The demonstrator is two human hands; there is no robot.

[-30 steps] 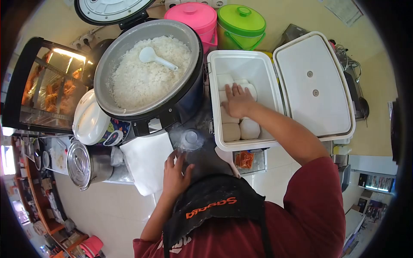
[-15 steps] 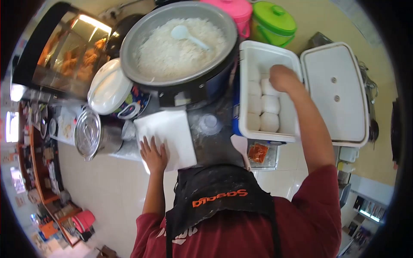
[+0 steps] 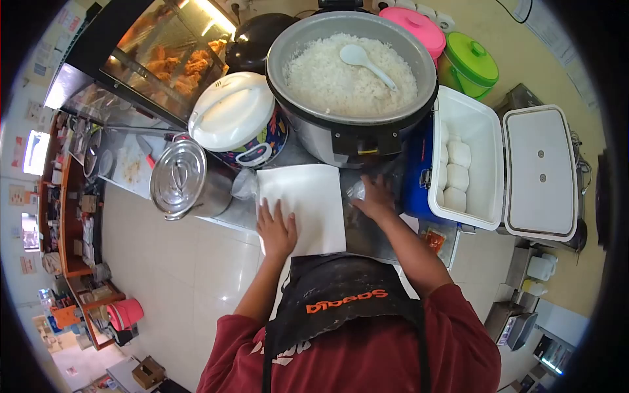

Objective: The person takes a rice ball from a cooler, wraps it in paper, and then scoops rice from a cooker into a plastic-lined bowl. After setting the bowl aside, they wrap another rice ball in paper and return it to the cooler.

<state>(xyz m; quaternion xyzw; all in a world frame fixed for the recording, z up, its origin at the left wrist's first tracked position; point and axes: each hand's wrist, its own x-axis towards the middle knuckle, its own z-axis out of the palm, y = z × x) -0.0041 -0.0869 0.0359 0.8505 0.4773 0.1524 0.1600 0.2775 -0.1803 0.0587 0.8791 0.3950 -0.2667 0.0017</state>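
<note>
My left hand (image 3: 278, 230) lies flat on a stack of white paper sheets (image 3: 314, 203), fingers spread. To its right, my right hand (image 3: 376, 196) is at a small clear plastic cup (image 3: 356, 191) on the metal counter. Its thumb and fingers are around the cup, which they partly cover. Behind my hands stands a large rice cooker (image 3: 354, 137) full of white rice (image 3: 327, 72), with a pale blue rice paddle (image 3: 368, 64) on top. At the right, a blue-and-white cooler box (image 3: 481, 157) stands open with several white rounded packets (image 3: 457, 177) along its left side.
A lidded pot (image 3: 232, 111) and a steel pot (image 3: 178, 177) stand at the left, below a lit case of fried chicken (image 3: 183, 65). The cooler lid (image 3: 540, 190) hangs open right. A red packet (image 3: 434, 240) lies near the front edge. Pink (image 3: 419, 29) and green (image 3: 472, 62) tubs stand behind.
My right hand has come out of the cooler box and moved left and down to the plastic cup. My left hand stays on the paper. The view has shifted.
</note>
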